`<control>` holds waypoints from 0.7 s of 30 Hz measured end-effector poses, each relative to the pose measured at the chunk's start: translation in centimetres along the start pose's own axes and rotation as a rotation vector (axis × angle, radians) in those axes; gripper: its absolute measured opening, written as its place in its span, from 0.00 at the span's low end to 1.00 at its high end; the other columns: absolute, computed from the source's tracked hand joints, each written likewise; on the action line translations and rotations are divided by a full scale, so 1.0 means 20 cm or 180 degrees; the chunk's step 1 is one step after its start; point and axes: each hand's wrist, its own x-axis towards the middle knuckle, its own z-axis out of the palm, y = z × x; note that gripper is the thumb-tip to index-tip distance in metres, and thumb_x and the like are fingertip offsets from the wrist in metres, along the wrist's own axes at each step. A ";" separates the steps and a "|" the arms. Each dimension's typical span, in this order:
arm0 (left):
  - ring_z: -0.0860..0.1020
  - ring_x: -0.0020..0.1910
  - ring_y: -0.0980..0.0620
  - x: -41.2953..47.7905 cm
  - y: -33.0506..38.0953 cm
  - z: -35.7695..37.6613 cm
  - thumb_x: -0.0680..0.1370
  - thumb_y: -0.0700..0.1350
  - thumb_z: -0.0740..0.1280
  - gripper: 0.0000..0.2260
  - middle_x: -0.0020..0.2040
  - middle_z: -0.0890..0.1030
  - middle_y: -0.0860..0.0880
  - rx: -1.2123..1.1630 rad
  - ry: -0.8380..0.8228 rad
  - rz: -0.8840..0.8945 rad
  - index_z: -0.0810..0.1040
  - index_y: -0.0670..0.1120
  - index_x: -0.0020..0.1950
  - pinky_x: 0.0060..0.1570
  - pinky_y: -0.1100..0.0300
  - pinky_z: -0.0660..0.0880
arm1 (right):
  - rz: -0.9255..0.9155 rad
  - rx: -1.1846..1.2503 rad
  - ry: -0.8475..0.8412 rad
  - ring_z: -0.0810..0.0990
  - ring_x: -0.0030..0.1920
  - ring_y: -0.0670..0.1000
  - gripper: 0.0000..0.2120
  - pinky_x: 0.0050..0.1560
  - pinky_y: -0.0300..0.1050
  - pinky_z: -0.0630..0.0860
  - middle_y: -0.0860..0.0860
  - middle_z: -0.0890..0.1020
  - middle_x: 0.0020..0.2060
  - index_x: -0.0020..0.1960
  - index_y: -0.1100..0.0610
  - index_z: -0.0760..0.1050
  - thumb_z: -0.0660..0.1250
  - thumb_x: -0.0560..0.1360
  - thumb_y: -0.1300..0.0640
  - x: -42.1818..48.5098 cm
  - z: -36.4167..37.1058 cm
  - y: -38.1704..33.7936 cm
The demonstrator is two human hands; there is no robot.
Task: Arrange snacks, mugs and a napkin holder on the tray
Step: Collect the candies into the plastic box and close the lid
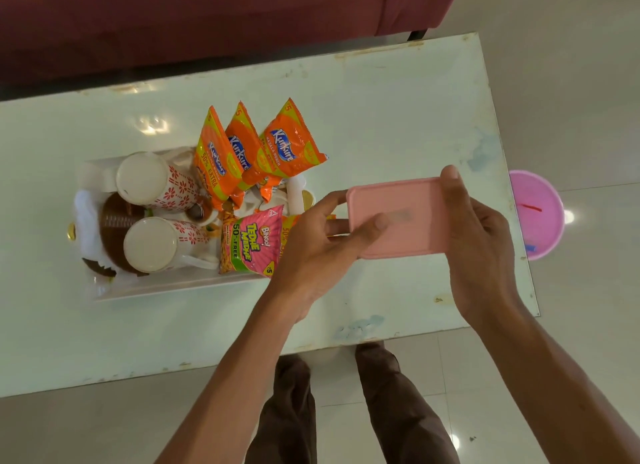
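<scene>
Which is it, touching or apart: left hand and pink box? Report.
Touching. Head view: the left hand pinches the pink box, its thumb lying on the top.

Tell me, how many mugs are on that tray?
2. The far mug sits at the tray's left end beside the orange Kurkure packets; the near mug is just in front of it, beside the pink Bingo packet. Snacks could hide others.

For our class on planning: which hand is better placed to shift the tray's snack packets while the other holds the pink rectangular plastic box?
Probably the left hand: it grips the pink rectangular plastic box at the end beside the snack packets on the clear tray; the right hand holds the far end.
</scene>
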 end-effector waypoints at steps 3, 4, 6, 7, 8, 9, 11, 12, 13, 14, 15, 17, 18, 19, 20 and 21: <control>0.86 0.51 0.50 0.00 -0.01 0.01 0.72 0.54 0.75 0.23 0.50 0.88 0.47 -0.0326 0.0295 0.0092 0.78 0.49 0.65 0.54 0.47 0.83 | 0.0186 0.0236 -0.0299 0.83 0.40 0.46 0.23 0.42 0.42 0.81 0.48 0.84 0.34 0.39 0.52 0.81 0.58 0.78 0.37 -0.01 0.00 0.00; 0.86 0.51 0.50 0.00 -0.02 0.02 0.71 0.54 0.75 0.24 0.50 0.88 0.47 -0.0455 0.0319 0.0092 0.78 0.49 0.65 0.55 0.46 0.82 | 0.0221 0.0188 -0.0357 0.85 0.43 0.46 0.22 0.42 0.41 0.82 0.44 0.85 0.36 0.39 0.49 0.82 0.57 0.79 0.37 -0.01 0.00 0.01; 0.86 0.53 0.49 0.00 -0.04 0.03 0.70 0.55 0.76 0.28 0.51 0.88 0.47 -0.0580 0.0233 0.0074 0.77 0.48 0.67 0.57 0.46 0.82 | 0.0177 0.0057 -0.0306 0.85 0.41 0.45 0.23 0.42 0.43 0.82 0.41 0.85 0.34 0.35 0.44 0.83 0.56 0.79 0.37 0.00 0.00 0.03; 0.86 0.54 0.49 -0.01 -0.05 0.02 0.68 0.56 0.76 0.30 0.52 0.88 0.46 -0.0631 0.0140 0.0046 0.76 0.48 0.68 0.57 0.46 0.81 | 0.0175 0.0043 -0.0246 0.85 0.39 0.44 0.23 0.45 0.45 0.83 0.41 0.84 0.33 0.34 0.40 0.83 0.56 0.79 0.37 0.01 0.00 0.03; 0.85 0.55 0.48 -0.01 -0.05 0.02 0.68 0.55 0.76 0.32 0.53 0.87 0.46 -0.0673 0.0037 0.0017 0.75 0.48 0.70 0.58 0.47 0.81 | 0.0208 0.0051 -0.0190 0.84 0.37 0.43 0.23 0.49 0.49 0.82 0.41 0.84 0.32 0.33 0.37 0.82 0.56 0.78 0.36 0.02 -0.01 0.04; 0.85 0.56 0.48 -0.01 -0.06 0.02 0.67 0.54 0.76 0.33 0.54 0.87 0.45 -0.0659 -0.0029 0.0016 0.74 0.48 0.71 0.58 0.47 0.81 | 0.0247 0.0074 -0.0151 0.84 0.36 0.44 0.22 0.53 0.53 0.82 0.42 0.84 0.31 0.32 0.37 0.82 0.56 0.77 0.34 0.03 -0.01 0.05; 0.86 0.54 0.48 -0.01 -0.06 0.02 0.69 0.51 0.80 0.32 0.53 0.88 0.45 -0.0512 0.0043 0.0107 0.75 0.48 0.71 0.57 0.47 0.81 | 0.0294 0.0097 -0.0119 0.84 0.35 0.45 0.23 0.56 0.58 0.80 0.45 0.84 0.30 0.32 0.40 0.82 0.56 0.76 0.33 0.03 -0.01 0.06; 0.86 0.52 0.49 -0.01 -0.05 0.03 0.70 0.48 0.80 0.30 0.52 0.88 0.46 -0.0458 0.0151 0.0167 0.76 0.47 0.70 0.55 0.49 0.82 | 0.0291 0.0109 -0.0108 0.84 0.34 0.45 0.24 0.55 0.58 0.80 0.46 0.84 0.30 0.31 0.42 0.82 0.56 0.77 0.33 0.03 -0.01 0.07; 0.87 0.50 0.50 0.00 -0.04 0.04 0.70 0.45 0.79 0.28 0.50 0.88 0.46 -0.0428 0.0257 0.0228 0.76 0.46 0.69 0.52 0.53 0.83 | 0.0275 0.0116 -0.0081 0.84 0.34 0.45 0.25 0.55 0.58 0.81 0.46 0.84 0.30 0.31 0.44 0.82 0.56 0.77 0.34 0.03 0.00 0.08; 0.87 0.49 0.51 0.00 -0.04 0.04 0.71 0.43 0.78 0.27 0.49 0.88 0.47 -0.0412 0.0326 0.0267 0.77 0.45 0.69 0.48 0.57 0.83 | 0.0255 0.0133 -0.0048 0.85 0.35 0.45 0.26 0.54 0.57 0.81 0.46 0.84 0.31 0.31 0.46 0.82 0.56 0.77 0.35 0.03 0.01 0.08; 0.87 0.48 0.52 0.01 -0.03 0.04 0.71 0.42 0.78 0.26 0.49 0.88 0.47 -0.0408 0.0354 0.0274 0.77 0.45 0.68 0.47 0.59 0.83 | 0.0240 0.0165 -0.0043 0.85 0.36 0.45 0.26 0.53 0.55 0.82 0.47 0.85 0.32 0.32 0.47 0.82 0.56 0.77 0.35 0.03 0.01 0.08; 0.87 0.50 0.50 0.02 -0.04 0.02 0.71 0.43 0.79 0.26 0.50 0.88 0.46 -0.0379 0.0272 0.0226 0.77 0.47 0.68 0.51 0.54 0.83 | 0.0254 0.0227 -0.0158 0.86 0.39 0.47 0.25 0.51 0.52 0.82 0.48 0.86 0.35 0.35 0.47 0.83 0.57 0.75 0.34 0.03 0.00 0.09; 0.86 0.52 0.49 0.03 -0.05 0.01 0.71 0.45 0.79 0.27 0.50 0.88 0.46 -0.0358 0.0189 0.0198 0.77 0.48 0.69 0.54 0.51 0.82 | 0.0296 0.0295 -0.0239 0.86 0.41 0.49 0.24 0.49 0.50 0.82 0.49 0.86 0.36 0.36 0.48 0.83 0.57 0.75 0.34 0.03 0.00 0.08; 0.86 0.53 0.48 0.03 -0.05 0.00 0.71 0.47 0.79 0.27 0.51 0.88 0.46 -0.0364 0.0099 0.0171 0.77 0.49 0.69 0.56 0.50 0.81 | 0.0329 0.0374 -0.0344 0.86 0.44 0.49 0.23 0.47 0.48 0.82 0.49 0.86 0.36 0.37 0.48 0.84 0.58 0.75 0.35 0.04 -0.02 0.07; 0.86 0.53 0.49 0.04 -0.05 -0.01 0.71 0.47 0.78 0.27 0.50 0.88 0.45 -0.0430 0.0007 0.0142 0.77 0.48 0.69 0.56 0.50 0.81 | 0.0330 0.0403 -0.0497 0.86 0.45 0.49 0.21 0.46 0.46 0.83 0.48 0.86 0.37 0.39 0.49 0.84 0.60 0.74 0.36 0.04 -0.03 0.06; 0.86 0.52 0.50 0.05 -0.04 -0.03 0.71 0.48 0.77 0.26 0.49 0.88 0.45 -0.0518 -0.0066 0.0112 0.78 0.47 0.68 0.55 0.52 0.82 | 0.0318 0.0356 -0.0689 0.85 0.47 0.48 0.19 0.46 0.45 0.83 0.46 0.86 0.39 0.40 0.48 0.85 0.62 0.74 0.37 0.05 -0.05 0.05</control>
